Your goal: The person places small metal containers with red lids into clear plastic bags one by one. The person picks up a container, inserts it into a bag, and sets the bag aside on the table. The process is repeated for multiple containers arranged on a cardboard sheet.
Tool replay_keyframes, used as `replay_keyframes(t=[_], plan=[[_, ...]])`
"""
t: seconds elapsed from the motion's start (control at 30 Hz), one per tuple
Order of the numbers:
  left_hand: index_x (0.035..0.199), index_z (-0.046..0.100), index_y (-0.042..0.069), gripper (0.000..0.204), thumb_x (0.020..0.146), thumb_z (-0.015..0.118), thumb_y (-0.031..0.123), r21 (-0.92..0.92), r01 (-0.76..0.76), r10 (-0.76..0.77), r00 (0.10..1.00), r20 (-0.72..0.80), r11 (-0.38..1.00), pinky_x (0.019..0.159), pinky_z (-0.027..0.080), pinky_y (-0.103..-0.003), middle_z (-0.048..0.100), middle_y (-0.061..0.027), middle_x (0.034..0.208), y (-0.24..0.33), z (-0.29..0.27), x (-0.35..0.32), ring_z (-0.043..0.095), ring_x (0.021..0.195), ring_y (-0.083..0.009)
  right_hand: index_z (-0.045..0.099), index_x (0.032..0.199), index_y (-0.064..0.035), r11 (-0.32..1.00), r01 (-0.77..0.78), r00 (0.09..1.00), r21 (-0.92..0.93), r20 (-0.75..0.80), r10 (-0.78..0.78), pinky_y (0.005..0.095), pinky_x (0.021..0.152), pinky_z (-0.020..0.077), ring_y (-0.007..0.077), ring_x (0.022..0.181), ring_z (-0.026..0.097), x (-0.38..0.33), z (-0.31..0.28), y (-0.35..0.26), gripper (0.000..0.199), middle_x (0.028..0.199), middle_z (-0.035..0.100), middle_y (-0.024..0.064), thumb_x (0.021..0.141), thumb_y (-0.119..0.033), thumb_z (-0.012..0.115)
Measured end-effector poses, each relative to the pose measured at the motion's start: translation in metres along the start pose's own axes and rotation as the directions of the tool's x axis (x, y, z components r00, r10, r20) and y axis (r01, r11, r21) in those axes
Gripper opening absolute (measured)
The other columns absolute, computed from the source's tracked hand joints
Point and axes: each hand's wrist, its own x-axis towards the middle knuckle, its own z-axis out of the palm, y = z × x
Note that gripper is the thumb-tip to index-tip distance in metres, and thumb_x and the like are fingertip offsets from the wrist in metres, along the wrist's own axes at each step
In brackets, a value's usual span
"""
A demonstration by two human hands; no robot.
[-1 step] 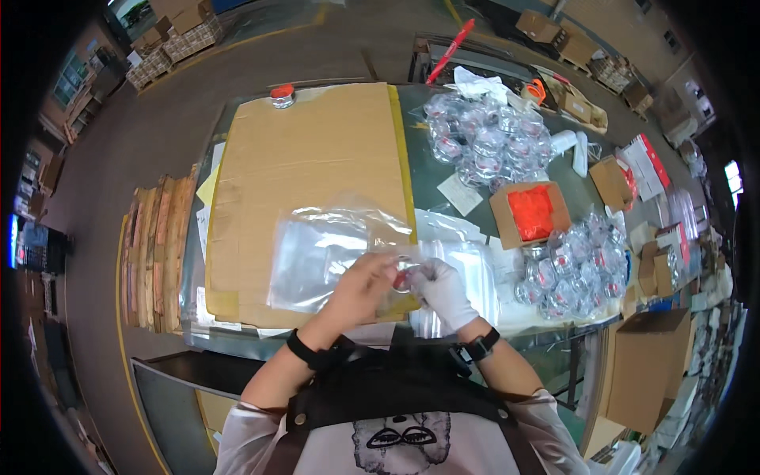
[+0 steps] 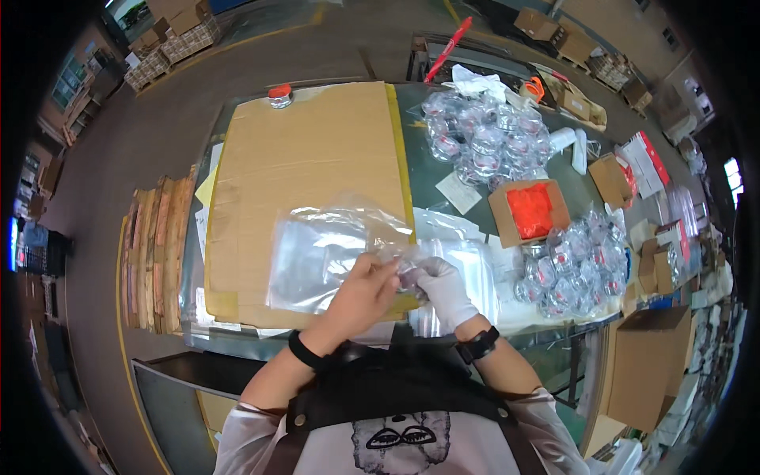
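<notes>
Between my two hands, over the near edge of the cardboard sheet, is a small round item in clear plastic wrap [image 2: 407, 273], mostly covered by fingers. My left hand [image 2: 360, 297], bare with a black wristband, pinches its left side. My right hand [image 2: 446, 294], in a white glove, grips its right side with closed fingers. Clear plastic bags [image 2: 317, 253] lie flat on the cardboard sheet [image 2: 309, 158] just beyond and left of my left hand. Next to my right hand is a stack of clear plastic sleeves [image 2: 471, 273].
Two heaps of plastic-wrapped round tins, a far heap [image 2: 487, 138] and a nearer heap [image 2: 578, 269], lie to the right. Between them stands an open carton [image 2: 507, 210] holding red pieces. One red-topped tin [image 2: 280, 96] sits at the sheet's far left corner. Wooden pallets [image 2: 154, 253] stand left.
The fingers of both hands have shifted around the wrapped item. Its red marking, plain to see before, is now mostly covered. The rest of the table looks the same.
</notes>
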Motion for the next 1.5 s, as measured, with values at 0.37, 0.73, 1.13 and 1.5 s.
replay_keyframes(t=[0.37, 0.73, 1.13, 1.5], plan=[[0.097, 0.07, 0.006, 0.022, 0.082, 0.067, 0.022, 0.145, 0.252, -0.276, 0.945, 0.177, 0.957, 0.081, 0.051, -0.046, 0.059, -0.0215, 0.102, -0.03, -0.005, 0.001, 0.059, 0.096, -0.0377, 0.062, 0.104, -0.0128, -0.191, 0.393, 0.802, -0.9, 0.437, -0.408, 0.0272, 0.057, 0.048, 0.0194, 0.067, 0.06, -0.002, 0.012, -0.007, 0.021, 0.095, 0.06, 0.0035, 0.087, -0.016, 0.05], [0.107, 0.061, 0.006, 0.053, 0.067, 0.085, 0.031, 0.526, 0.275, -0.315, 0.949, -0.014, 0.805, 0.085, 0.048, -0.044, 0.056, -0.0193, 0.106, -0.118, -0.017, 0.052, 0.056, 0.101, -0.0368, 0.066, 0.107, -0.0115, 0.701, 0.464, 0.863, -0.542, 0.096, -0.497, 0.0396, 0.079, 0.0526, 0.0291, 0.088, 0.066, 0.012, -0.026, 0.037, 0.023, 0.105, 0.063, 0.013, 0.09, -0.026, 0.059], [0.089, 0.071, -0.001, 0.02, 0.082, 0.075, 0.018, 0.236, 0.291, -0.22, 0.933, -0.285, 0.927, 0.068, 0.051, -0.037, 0.067, -0.0183, 0.085, -0.141, -0.002, 0.019, 0.064, 0.075, -0.0317, 0.067, 0.097, -0.0026, 0.53, -0.633, 0.54, -0.564, -0.813, -0.22, 0.0504, 0.077, 0.0509, 0.0397, 0.092, 0.065, -0.071, -0.31, 0.059, 0.023, 0.094, 0.066, 0.0244, 0.083, -0.019, 0.06], [0.093, 0.069, -0.001, 0.023, 0.085, 0.075, 0.019, -0.251, 0.388, -0.461, 0.769, -0.442, 0.887, 0.061, 0.044, -0.029, 0.058, -0.0065, 0.075, -0.086, -0.04, 0.001, 0.049, 0.064, -0.0146, 0.066, 0.107, 0.002, 0.986, -0.021, 0.99, 0.168, 0.144, -0.004, 0.0259, 0.065, 0.0486, 0.011, 0.071, 0.058, 0.056, 0.017, -0.06, 0.035, 0.084, 0.067, 0.0051, 0.086, -0.025, 0.073]])
